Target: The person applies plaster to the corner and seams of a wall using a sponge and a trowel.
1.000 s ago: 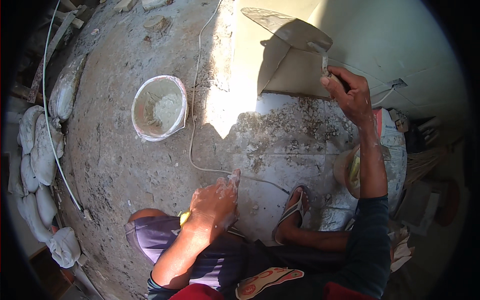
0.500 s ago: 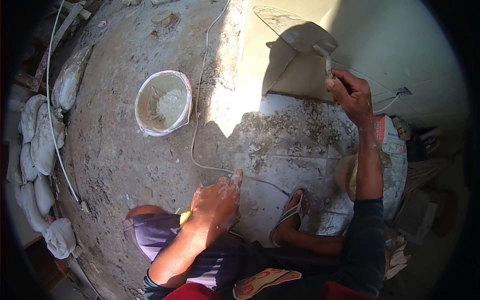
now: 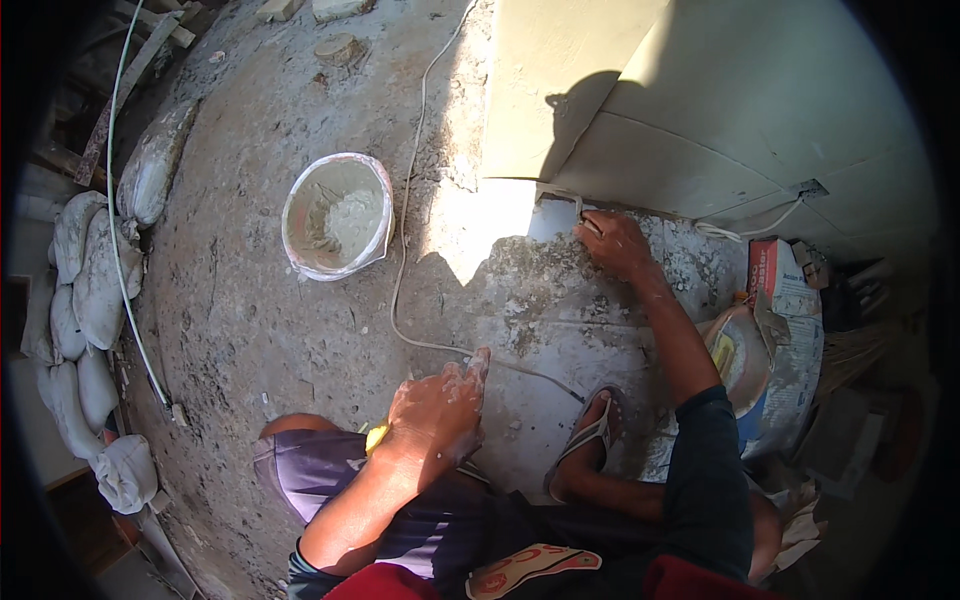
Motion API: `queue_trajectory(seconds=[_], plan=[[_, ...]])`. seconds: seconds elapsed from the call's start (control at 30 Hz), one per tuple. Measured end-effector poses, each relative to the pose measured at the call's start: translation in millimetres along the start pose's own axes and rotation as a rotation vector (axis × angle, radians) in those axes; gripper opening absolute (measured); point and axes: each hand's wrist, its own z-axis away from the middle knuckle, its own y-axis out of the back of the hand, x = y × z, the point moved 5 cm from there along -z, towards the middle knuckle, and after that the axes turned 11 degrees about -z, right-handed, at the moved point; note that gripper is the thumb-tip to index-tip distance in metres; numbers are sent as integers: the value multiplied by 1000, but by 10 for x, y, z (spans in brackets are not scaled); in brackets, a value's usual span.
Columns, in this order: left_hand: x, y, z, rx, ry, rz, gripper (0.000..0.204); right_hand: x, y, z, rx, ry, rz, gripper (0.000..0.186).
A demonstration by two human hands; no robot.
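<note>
My right hand [image 3: 618,245] is closed around the handle of a plastering trowel [image 3: 578,204]. The trowel is low by the foot of the smooth pale wall [image 3: 690,110], its blade seen nearly edge-on. Whether the blade touches the wall I cannot tell. My left hand [image 3: 430,412] is over my knee, index finger stretched out and the other fingers curled. A yellow thing [image 3: 377,437] shows at the heel of that hand; its kind is unclear. A bucket [image 3: 355,158] of wet grey plaster stands ahead of the left hand, apart from both hands.
A thin cable [image 3: 404,240] crosses the rough floor past my sandalled foot [image 3: 590,435]. White sacks [image 3: 100,300] line the left side beside a pale hose [image 3: 125,290]. At right are a round tub [image 3: 748,385], a red and white package [image 3: 775,270] and a coiled wire [image 3: 725,232].
My right hand has come down and toward me with the trowel, from high on the wall to its foot. The view shifts slightly. My left hand stays nearly in place.
</note>
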Motion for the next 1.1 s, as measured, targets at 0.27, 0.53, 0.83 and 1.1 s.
queue_trajectory(seconds=[0.27, 0.53, 0.83, 1.1], plan=[[-44, 19, -65, 10, -16, -6, 71, -1266, 1778, 39, 309, 79, -237, 33], [-12, 171, -166, -34, 3, 33, 71, -1145, 1555, 58, 147, 352, 42, 28], [-242, -18, -394, 104, -40, 65, 44, -2139, 2671, -113, 132, 161, 17, 36], [-265, 59, -742, 256, -169, 214, 24, -2905, 3747, 242, 419, 255, -175, 35]])
